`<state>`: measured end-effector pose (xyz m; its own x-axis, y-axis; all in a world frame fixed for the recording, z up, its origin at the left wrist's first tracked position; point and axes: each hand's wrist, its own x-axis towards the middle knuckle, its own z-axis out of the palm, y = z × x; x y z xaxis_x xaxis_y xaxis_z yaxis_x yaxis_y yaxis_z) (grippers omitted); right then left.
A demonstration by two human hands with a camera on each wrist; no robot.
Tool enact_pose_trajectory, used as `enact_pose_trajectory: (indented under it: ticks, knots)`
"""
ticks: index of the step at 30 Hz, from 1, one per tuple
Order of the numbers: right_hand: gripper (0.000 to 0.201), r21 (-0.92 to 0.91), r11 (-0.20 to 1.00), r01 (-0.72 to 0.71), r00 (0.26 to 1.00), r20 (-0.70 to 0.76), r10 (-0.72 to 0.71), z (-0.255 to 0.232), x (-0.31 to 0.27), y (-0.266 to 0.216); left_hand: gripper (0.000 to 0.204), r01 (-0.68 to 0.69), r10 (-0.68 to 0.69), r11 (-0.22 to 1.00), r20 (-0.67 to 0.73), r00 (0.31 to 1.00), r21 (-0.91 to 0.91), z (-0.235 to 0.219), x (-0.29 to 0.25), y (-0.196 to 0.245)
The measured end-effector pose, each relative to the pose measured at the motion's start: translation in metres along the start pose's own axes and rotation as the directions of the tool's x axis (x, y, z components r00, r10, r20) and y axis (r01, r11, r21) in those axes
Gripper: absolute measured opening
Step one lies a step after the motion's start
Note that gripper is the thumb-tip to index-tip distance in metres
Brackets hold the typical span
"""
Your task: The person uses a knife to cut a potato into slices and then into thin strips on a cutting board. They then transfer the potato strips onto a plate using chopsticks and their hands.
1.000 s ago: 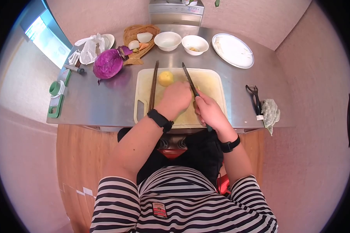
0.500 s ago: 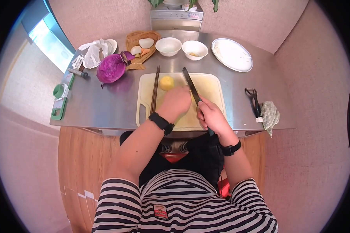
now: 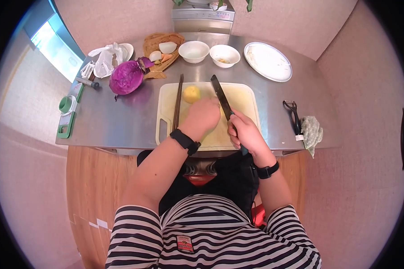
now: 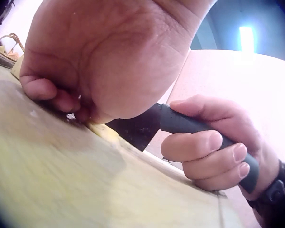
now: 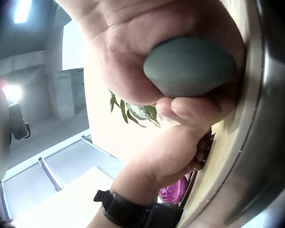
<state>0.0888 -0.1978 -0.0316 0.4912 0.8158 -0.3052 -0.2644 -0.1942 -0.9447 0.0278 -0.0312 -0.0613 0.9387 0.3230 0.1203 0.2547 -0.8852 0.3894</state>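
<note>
My right hand [image 3: 246, 132] grips the grey-green handle [image 4: 187, 121] of a kitchen knife [image 3: 221, 96], its dark blade slanting forward and left over the cutting board [image 3: 244, 96]. Close against the blade, my left hand [image 3: 203, 117] has its fingers curled down at the board, holding a pale yellow piece [image 4: 106, 133]. Most of that piece is hidden under the palm. A round yellow chunk [image 3: 192, 94] sits just beyond the left knuckles. Brown chopsticks [image 3: 178, 103] lie lengthwise on the board's left part. In the right wrist view the handle's butt [image 5: 190, 66] fills the right palm.
A cut purple cabbage [image 3: 126, 77] stands left of the board, near a wicker basket [image 3: 150, 41] with vegetable pieces. Two white bowls [image 3: 194, 52] and an oval plate [image 3: 268, 62] are at the back. Rightward lie a peeler [image 3: 293, 114] and a crumpled cloth-like thing [image 3: 311, 130]. A green-framed slicer [image 3: 65, 125] lies far left.
The head view has shifted slightly. The knife blade has tilted a little, showing more of its side; both hands stay in nearly the same place on the board.
</note>
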Motion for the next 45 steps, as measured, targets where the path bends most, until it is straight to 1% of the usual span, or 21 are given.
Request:
enact_pose_trajectory:
  ticks: [2,3,5,8,10,12,14,15,17,23,25,30,32,36,37,38,40,41,43,44,45]
  knots:
    - [0.049,-0.005,1.0,0.013,1.0,0.018,-0.013,-0.001,-0.001,0.0,0.017,0.074,-0.074,0.997,-0.042,0.996,-0.002,0.001,-0.001,0.003]
    - [0.049,-0.012,1.0,0.009,1.0,0.013,-0.009,0.0,-0.001,0.001,0.017,0.076,-0.076,0.997,-0.042,0.996,-0.003,0.001,-0.001,0.003]
    - [0.05,-0.017,1.0,0.006,1.0,0.006,-0.006,0.0,-0.001,0.003,0.018,0.064,-0.064,0.998,-0.008,0.998,0.013,-0.004,-0.002,0.006]
    - [0.048,-0.02,1.0,0.012,1.0,-0.007,-0.012,0.001,0.0,0.003,0.018,0.042,-0.041,0.999,-0.011,0.999,0.022,-0.005,-0.003,0.005]
    - [0.049,-0.034,0.999,0.009,0.999,0.034,-0.008,0.0,-0.001,0.001,0.018,0.053,-0.053,0.998,-0.005,0.999,0.02,-0.006,-0.003,0.006]
    - [0.049,-0.049,0.999,0.013,0.999,0.032,-0.012,0.0,-0.001,0.002,0.018,0.065,-0.065,0.998,0.006,0.998,0.018,-0.004,-0.003,0.005]
    - [0.049,-0.065,0.998,0.019,0.999,0.032,-0.017,0.001,0.0,0.003,0.022,0.03,-0.03,0.999,-0.02,0.999,-0.029,-0.003,-0.004,0.003]
    - [0.049,-0.06,0.998,0.012,1.0,0.026,-0.01,0.002,0.0,0.003,0.022,0.031,-0.032,0.999,-0.019,0.999,-0.03,-0.002,-0.004,0.002]
    - [0.049,-0.054,0.999,0.001,1.0,0.021,0.0,0.003,0.001,0.005,0.022,-0.014,0.014,1.0,-0.021,1.0,-0.008,-0.004,-0.005,0.002]
    - [0.05,-0.082,0.997,0.0,1.0,-0.011,-0.001,0.006,0.002,0.006,0.022,-0.031,0.031,1.0,-0.038,0.999,0.004,-0.002,-0.006,0.001]
    - [0.051,-0.15,0.989,0.012,1.0,-0.025,-0.016,0.006,0.003,0.008,0.023,-0.037,0.038,0.999,-0.033,0.999,0.023,-0.003,-0.006,0.002]
    - [0.051,-0.207,0.978,0.024,0.998,-0.047,-0.034,0.006,0.008,0.01,0.023,-0.043,0.045,0.998,-0.031,0.999,0.042,0.0,-0.004,0.0]
    - [0.051,-0.226,0.974,0.031,0.998,-0.05,-0.044,0.006,0.011,0.01,0.023,-0.004,0.005,1.0,-0.027,1.0,0.02,0.001,-0.001,0.0]
    - [0.051,-0.316,0.941,0.124,0.987,-0.057,-0.149,0.005,0.026,0.019,0.023,-0.073,0.074,0.995,-0.016,0.997,0.061,-0.01,-0.006,0.006]
    - [0.05,-0.353,0.921,0.162,0.98,-0.047,-0.191,0.005,0.029,0.019,0.023,-0.054,0.055,0.997,-0.009,0.998,0.063,-0.006,-0.004,0.004]
    - [0.05,-0.351,0.921,0.169,0.979,-0.052,-0.2,0.004,0.033,0.016,0.022,-0.036,0.036,0.997,-0.005,0.999,0.065,-0.002,-0.003,0.002]
    - [0.049,-0.334,0.937,0.103,0.992,-0.032,-0.12,0.003,0.038,0.01,0.022,-0.03,0.03,0.996,0.004,1.0,0.079,0.003,0.0,-0.001]
    - [0.049,-0.33,0.937,0.113,0.991,-0.035,-0.132,0.004,0.036,0.007,0.021,-0.015,0.014,0.996,0.012,1.0,0.086,0.004,0.001,-0.003]
    - [0.047,-0.18,0.984,0.007,1.0,-0.026,-0.012,0.006,0.033,-0.001,0.021,-0.006,0.006,0.997,0.001,1.0,0.079,0.006,0.001,-0.003]
    - [0.047,-0.187,0.982,0.017,1.0,-0.021,-0.022,0.006,0.033,-0.002,0.021,0.01,-0.01,0.998,-0.002,1.0,0.063,0.005,0.001,-0.002]
    - [0.046,-0.121,0.993,-0.006,1.0,-0.027,0.003,0.006,0.031,-0.002,0.021,0.012,-0.011,0.998,-0.012,1.0,0.065,0.005,0.001,-0.002]
